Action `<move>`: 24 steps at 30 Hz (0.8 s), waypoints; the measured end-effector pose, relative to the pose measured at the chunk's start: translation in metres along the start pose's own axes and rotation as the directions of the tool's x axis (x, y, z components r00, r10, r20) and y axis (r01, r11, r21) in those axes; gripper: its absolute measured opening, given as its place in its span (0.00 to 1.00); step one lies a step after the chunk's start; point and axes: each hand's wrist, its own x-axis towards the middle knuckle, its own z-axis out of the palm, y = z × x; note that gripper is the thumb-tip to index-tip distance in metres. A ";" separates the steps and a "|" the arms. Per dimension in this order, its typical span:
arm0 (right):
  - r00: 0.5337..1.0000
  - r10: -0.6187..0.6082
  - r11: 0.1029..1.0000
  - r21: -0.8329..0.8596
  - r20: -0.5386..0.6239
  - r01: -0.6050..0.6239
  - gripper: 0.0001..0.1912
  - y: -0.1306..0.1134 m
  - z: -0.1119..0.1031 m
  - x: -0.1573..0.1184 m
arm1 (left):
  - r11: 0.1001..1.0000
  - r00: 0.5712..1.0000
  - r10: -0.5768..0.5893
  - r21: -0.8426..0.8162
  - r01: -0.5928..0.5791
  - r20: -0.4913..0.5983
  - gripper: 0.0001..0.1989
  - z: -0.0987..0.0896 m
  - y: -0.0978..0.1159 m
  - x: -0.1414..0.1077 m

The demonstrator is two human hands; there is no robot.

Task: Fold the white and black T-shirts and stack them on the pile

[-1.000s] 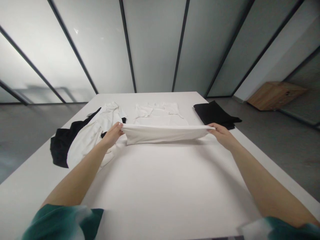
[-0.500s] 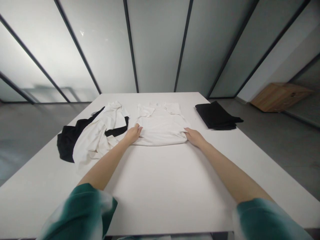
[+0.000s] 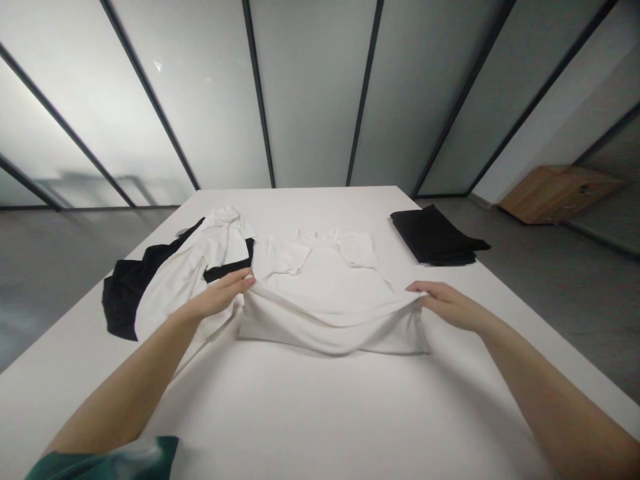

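Observation:
A white T-shirt (image 3: 333, 287) lies across the table with its neckline at the far side and its short sleeves turned inward. My left hand (image 3: 225, 292) pinches its left side near the hem, and my right hand (image 3: 445, 301) grips the opposite side. Between my hands the cloth is raised and sags in a curve, while the lower edge touches the tabletop. Both hands are closed, thumbs partly hidden by cloth and fingers.
On the left, a heap of white garments (image 3: 170, 283) lies over black cloth (image 3: 123, 293). A folded black stack (image 3: 433, 233) sits at the right edge of the white table (image 3: 320, 413). Beyond are frosted glass panels (image 3: 310, 100) and a wooden cabinet (image 3: 550, 193).
Both hands have come nearer to me and moved farther apart, drawing the white T-shirt closer. Its near part has been lifted off the table and now hangs between them.

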 end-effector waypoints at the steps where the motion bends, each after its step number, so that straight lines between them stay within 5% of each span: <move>1: 0.997 0.022 0.996 0.082 -0.075 -0.016 0.09 -0.001 -0.009 0.011 | 0.994 0.998 -0.027 -0.104 0.020 -0.064 0.15 -0.005 0.003 0.011; 4: 0.961 0.122 0.926 0.377 -0.248 -0.020 0.10 0.004 -0.024 0.053 | 0.947 0.972 -0.096 -0.319 0.024 -0.214 0.16 -0.010 0.004 0.051; 8: 0.898 0.322 0.803 0.590 -0.300 -0.091 0.15 0.024 -0.010 0.101 | 0.910 0.913 -0.228 -0.407 0.077 -0.337 0.17 0.003 -0.012 0.089; 11: 0.867 0.385 0.845 0.499 -0.317 -0.192 0.13 0.041 0.012 0.117 | 0.914 0.893 -0.289 -0.377 0.151 -0.344 0.19 0.013 -0.031 0.094; 14: 0.884 0.313 0.930 0.302 -0.348 -0.210 0.06 0.052 0.023 0.119 | 0.938 0.922 -0.262 -0.298 0.175 -0.284 0.17 0.013 -0.044 0.090; 18: 0.863 0.188 0.973 0.210 -0.470 -0.097 0.08 0.053 0.019 0.122 | 0.952 0.953 -0.141 -0.302 0.055 -0.268 0.11 0.000 -0.042 0.092; 24: 0.792 0.145 0.965 0.262 -0.593 0.019 0.13 0.044 -0.002 0.163 | 0.952 0.929 0.014 -0.278 -0.125 -0.371 0.12 -0.015 -0.022 0.129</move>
